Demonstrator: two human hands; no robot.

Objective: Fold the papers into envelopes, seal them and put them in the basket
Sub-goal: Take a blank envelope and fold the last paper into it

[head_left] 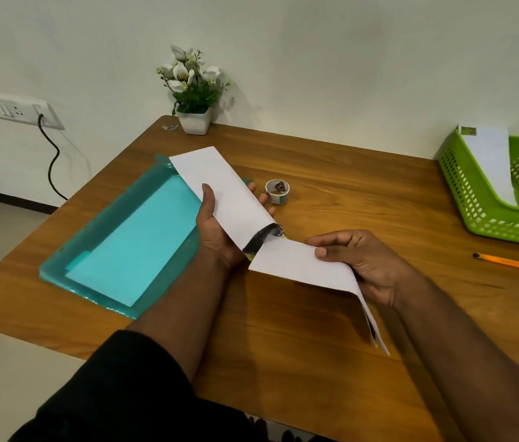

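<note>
Left hand (216, 228) grips folded white paper (229, 189); right hand (357, 260) pinches second folded paper (306, 266); sticker roll (277, 191) beside, green basket (487, 218) far right.

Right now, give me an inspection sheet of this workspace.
Surface: wooden table, bare in front.
Job's things: folded white paper held above the table; green basket at the right holds one envelope; sticker roll near the middle; teal folder lies open at the left.
Clutter: pencil; potted flowers.
Grippers: left hand and right hand both grip the paper.
Cables: black cord hangs from the wall socket.
Surroundings: plain wall, pale floor.
</note>
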